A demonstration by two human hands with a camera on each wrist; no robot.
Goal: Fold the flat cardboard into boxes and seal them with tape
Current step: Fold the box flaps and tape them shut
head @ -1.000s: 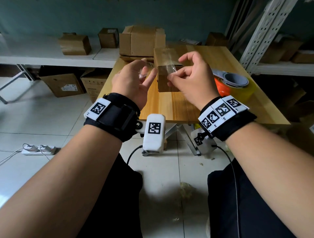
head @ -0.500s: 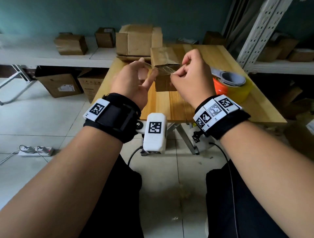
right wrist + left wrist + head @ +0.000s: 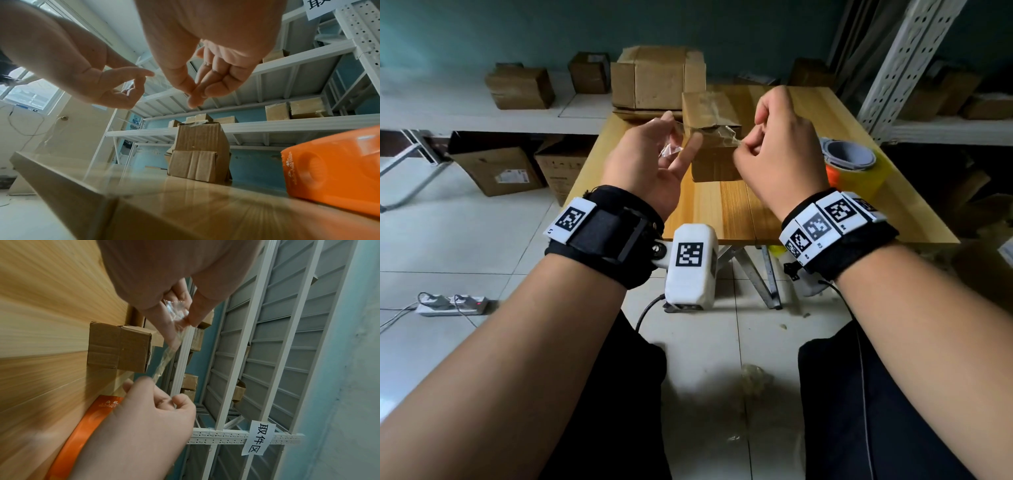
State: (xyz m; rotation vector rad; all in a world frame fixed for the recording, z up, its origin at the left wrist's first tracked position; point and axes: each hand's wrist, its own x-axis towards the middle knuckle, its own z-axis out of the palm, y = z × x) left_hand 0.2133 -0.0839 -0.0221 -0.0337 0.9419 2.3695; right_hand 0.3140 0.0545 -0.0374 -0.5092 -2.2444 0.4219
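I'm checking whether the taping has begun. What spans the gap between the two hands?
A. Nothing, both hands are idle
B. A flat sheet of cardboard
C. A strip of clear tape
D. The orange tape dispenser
C. A strip of clear tape runs from the left hand, which holds its crumpled end, to the right hand, which pinches the other end, above the small box on the table.
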